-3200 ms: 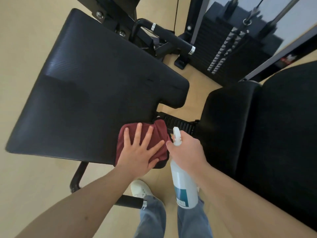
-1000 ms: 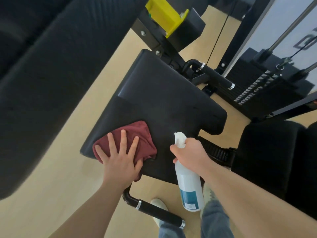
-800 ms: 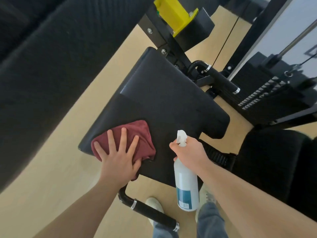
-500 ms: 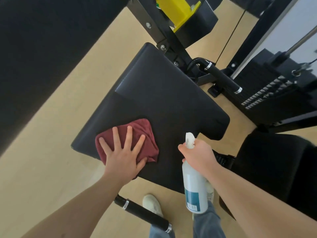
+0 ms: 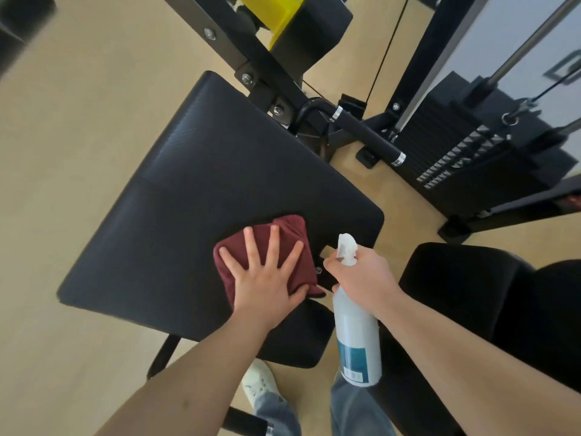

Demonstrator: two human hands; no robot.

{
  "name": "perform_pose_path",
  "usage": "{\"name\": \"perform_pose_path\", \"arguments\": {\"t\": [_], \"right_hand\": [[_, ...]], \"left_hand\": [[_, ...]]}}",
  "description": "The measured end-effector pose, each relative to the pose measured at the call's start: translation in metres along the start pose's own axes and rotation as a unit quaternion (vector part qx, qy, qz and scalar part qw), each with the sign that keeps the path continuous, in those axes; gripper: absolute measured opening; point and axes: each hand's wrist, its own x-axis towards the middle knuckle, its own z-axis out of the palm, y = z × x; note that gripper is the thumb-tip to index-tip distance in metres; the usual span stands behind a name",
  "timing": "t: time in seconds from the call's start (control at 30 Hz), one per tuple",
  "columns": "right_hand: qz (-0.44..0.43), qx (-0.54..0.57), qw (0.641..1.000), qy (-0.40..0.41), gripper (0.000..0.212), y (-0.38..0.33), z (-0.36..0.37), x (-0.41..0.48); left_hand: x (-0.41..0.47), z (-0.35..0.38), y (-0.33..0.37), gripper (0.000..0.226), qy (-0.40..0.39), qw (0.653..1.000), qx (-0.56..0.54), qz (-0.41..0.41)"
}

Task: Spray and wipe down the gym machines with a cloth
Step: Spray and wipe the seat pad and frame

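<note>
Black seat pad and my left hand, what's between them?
In the head view, the dark red cloth lies between: the left hand presses it flat onto the black seat pad with straight, spread fingers.

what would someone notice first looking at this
The dark red cloth stands out, pressed flat under the left hand toward the near right of the black seat pad. Beside it the right hand grips a white spray bottle, and a yellow part shows at top.
</note>
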Motion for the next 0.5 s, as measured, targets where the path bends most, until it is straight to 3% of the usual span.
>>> {"name": "perform_pose_path", "arguments": {"t": [0.27,0.5], "right_hand": [[-0.036,0.016,0.999,-0.022,0.020,0.005,-0.028,0.012],[-0.063,0.004,0.997,-0.042,0.019,-0.011,-0.023,0.013]], "left_hand": [[0.076,-0.035,0.017,0.079,0.044,0.998,0.007,0.033],[0.042,-0.022,-0.018,0.067,0.063,0.996,0.017,0.063]]}}
